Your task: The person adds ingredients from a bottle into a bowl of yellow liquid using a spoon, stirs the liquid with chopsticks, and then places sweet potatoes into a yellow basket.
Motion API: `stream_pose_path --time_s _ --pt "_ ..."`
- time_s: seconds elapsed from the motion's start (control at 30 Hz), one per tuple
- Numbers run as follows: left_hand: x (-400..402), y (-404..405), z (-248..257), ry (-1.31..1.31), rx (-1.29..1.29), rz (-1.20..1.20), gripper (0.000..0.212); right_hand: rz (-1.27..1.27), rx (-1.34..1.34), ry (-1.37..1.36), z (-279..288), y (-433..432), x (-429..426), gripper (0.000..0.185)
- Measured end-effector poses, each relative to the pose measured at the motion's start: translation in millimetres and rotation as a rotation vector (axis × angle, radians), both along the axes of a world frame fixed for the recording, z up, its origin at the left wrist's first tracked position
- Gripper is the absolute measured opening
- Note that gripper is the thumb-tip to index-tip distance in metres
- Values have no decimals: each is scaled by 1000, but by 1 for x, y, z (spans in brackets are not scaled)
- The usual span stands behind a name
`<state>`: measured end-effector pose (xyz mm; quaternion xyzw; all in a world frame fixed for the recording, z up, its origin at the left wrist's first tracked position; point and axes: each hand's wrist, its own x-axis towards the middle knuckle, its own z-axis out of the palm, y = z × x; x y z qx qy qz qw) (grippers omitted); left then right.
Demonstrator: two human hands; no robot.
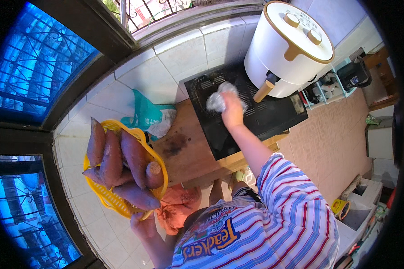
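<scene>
My left hand [143,223] grips the lower rim of a yellow plastic basket [104,198], which is tilted and holds several sweet potatoes [111,158]. My right hand [232,111] is on a crumpled clear plastic bag [219,99], over the black top of an appliance [215,131] with vent slots. Whether anything is inside the bag, I cannot tell. Just right of that hand, a white air fryer [276,57] with a wooden-look handle stands on the same black top.
A teal and white bag [151,116] leans by the tiled wall on the wooden table [188,148]. An orange bag [178,205] lies below the basket. Dark-framed windows are at the left. A light-blue rack [336,89] holds items at the right.
</scene>
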<state>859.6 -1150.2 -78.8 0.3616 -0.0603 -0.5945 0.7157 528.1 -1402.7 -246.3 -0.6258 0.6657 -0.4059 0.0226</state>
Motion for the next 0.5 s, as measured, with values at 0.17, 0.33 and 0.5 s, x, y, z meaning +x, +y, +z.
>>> stream_pose_path --time_s 0.17,0.33,0.5 --pt "-4 -1 3 -26 2 12 65 358 14 -350 25 -5 12 33" --pt "-11 -1 14 -18 53 -32 65 -259 -150 -343 29 -91 -32 25" --pt "-17 -2 13 -7 84 -4 65 180 -51 -144 0 -102 18 34"
